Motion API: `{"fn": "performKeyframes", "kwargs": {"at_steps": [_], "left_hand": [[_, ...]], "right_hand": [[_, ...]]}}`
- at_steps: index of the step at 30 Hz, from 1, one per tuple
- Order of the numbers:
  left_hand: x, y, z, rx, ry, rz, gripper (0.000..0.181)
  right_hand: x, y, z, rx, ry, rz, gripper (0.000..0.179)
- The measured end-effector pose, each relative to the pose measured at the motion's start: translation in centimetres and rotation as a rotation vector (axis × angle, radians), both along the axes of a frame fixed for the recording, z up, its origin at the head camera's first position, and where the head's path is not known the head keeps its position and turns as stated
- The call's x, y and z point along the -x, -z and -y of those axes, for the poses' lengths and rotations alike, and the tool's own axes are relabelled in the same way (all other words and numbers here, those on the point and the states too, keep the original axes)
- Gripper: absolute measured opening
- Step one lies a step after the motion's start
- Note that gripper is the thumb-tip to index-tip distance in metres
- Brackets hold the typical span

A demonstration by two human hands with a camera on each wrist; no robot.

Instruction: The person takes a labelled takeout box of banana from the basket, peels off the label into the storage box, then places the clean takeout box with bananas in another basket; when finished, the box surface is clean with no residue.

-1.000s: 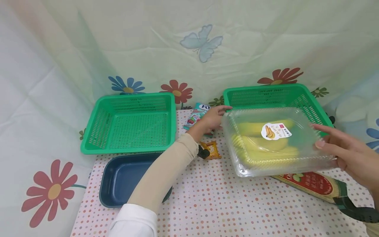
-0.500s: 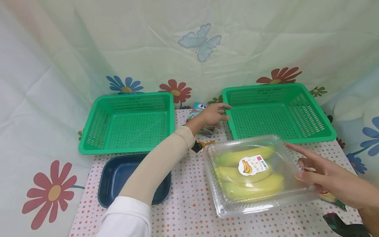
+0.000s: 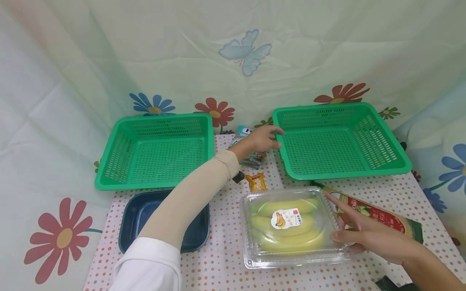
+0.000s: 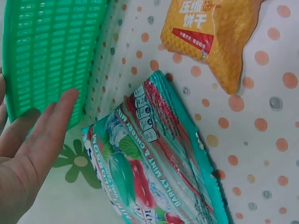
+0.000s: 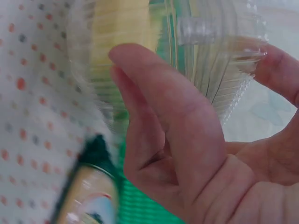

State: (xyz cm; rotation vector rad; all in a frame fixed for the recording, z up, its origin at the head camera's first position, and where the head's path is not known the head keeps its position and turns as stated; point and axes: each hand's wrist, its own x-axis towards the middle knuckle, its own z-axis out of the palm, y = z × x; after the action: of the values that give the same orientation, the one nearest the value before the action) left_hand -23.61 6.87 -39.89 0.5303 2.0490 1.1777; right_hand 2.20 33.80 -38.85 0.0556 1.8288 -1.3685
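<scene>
In the head view, my right hand (image 3: 367, 234) holds a clear plastic clamshell box (image 3: 291, 258) of bananas by its right side. Yellow-green bananas (image 3: 274, 240) show through the labelled lid; whether the box touches the table is unclear. The right wrist view shows the thumb and fingers (image 5: 182, 107) on either side of the box's edge. My left hand (image 3: 260, 139) is at the left rim of the right green basket (image 3: 287, 161), fingertips touching it. From the left wrist, the fingers (image 4: 49, 123) look fairly straight against the basket wall. Part of that hand is out of frame.
A teal candy bag (image 3: 251, 160) and an orange biscuit packet (image 3: 257, 182) lie near my left forearm. Beside my right hand is a red-labelled pasta pack (image 3: 386, 216). Another green basket (image 3: 209, 157) stands at left, behind a dark blue tray (image 3: 125, 226) partly covered by my arm.
My right hand has brought the banana box down and to the left, away from in front of the right basket, exposing more of the pasta pack. My left hand has stayed by the basket rim.
</scene>
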Motion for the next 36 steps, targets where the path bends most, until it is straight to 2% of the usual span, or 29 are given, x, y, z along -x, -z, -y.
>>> {"fn": "performKeyframes", "kwargs": {"at_steps": [7, 11, 14, 21, 31, 36], "left_hand": [[-0.1, -0.3, 0.1, 0.031, 0.012, -0.02, 0.048], [-0.1, -0.5, 0.0, 0.043, 0.01, -0.031, 0.048], [0.0, -0.6, 0.0, 0.062, 0.016, -0.043, 0.048], [0.1, -0.7, -0.4, 0.128, 0.043, -0.102, 0.049], [-0.1, -1.1, -0.7, 0.18, 0.039, -0.097, 0.049], [-0.1, -1.3, -0.8, 0.229, 0.07, -0.148, 0.049]], "right_hand": [[-0.1, 2.2, 2.4, 0.05, 0.025, -0.02, 0.092], [0.1, 2.9, 4.0, 0.067, 0.047, -0.03, 0.096], [0.4, 3.1, 5.0, 0.061, 0.066, -0.054, 0.097], [1.4, 3.4, 6.8, -0.041, 0.079, -0.121, 0.098], [2.0, 4.2, 7.4, -0.038, 0.087, -0.195, 0.102], [2.2, 4.3, 7.5, -0.046, 0.091, -0.195, 0.103]]}}
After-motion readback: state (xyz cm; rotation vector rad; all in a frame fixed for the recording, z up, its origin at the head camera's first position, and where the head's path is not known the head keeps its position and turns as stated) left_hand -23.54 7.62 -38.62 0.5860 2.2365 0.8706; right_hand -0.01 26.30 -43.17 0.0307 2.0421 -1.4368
